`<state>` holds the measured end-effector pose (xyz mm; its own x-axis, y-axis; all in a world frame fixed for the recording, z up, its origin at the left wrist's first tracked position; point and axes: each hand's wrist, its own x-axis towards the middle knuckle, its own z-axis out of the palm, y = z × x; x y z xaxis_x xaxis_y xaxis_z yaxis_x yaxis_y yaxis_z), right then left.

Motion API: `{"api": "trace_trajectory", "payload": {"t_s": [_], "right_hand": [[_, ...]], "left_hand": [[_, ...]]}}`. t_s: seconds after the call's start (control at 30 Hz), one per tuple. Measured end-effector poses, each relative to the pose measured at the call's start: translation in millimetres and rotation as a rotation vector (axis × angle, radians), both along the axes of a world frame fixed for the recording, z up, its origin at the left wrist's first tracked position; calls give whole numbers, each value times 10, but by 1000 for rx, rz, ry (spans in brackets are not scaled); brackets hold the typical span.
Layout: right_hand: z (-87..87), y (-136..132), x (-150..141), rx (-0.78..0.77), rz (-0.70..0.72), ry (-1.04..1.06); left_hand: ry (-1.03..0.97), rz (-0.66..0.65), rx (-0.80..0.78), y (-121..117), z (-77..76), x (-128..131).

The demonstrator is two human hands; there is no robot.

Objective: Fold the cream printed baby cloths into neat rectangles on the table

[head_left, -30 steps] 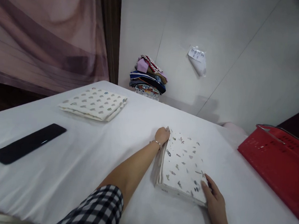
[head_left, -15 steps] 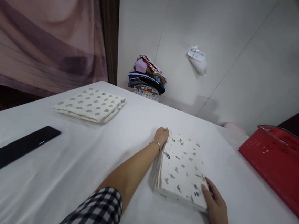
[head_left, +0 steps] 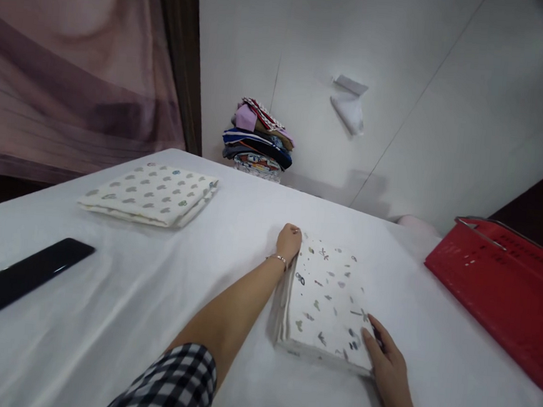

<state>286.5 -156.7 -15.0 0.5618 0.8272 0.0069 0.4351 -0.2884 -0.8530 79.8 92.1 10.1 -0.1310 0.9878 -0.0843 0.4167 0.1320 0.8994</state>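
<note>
Folded cloth (head_left: 325,298) lies btwn L/R hands (head_left: 289,241) (head_left: 390,362).

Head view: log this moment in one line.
left hand: closed at far-left corner of folded white patterned cloth | right hand: gripping its near-right edge | red plastic basket: right of cloth, apart

— Left side?
— Black glossy slab (head_left: 23,281), flat on white table (head_left: 151,300), cut off by view's edge. Beyond: draped mauve curtain (head_left: 76,62).
— Far side?
— Multicoloured stack of folded fabrics (head_left: 258,138), past table's far edge. Above, to the right: white paper (head_left: 349,111) on grey wall (head_left: 415,45). Hangs askew.
— Right side?
— Red basket (head_left: 494,302), perforated near rim. Bears a metal handle (head_left: 480,234). Just left, past table's edge: pale pink item (head_left: 418,224), partly hidden.
</note>
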Motion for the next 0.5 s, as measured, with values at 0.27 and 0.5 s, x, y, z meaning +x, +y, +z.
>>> {"api": "trace_trajectory", "payload": {"t_s": [0.27,0.5], "right_hand": [[3,-13,-1,-3,-1,10],[21,-23,-1,-2,5,7]], "left_hand": [[0,-125,-188,287,-25,-47],[121,-243,-168,325,75,-130]]}}
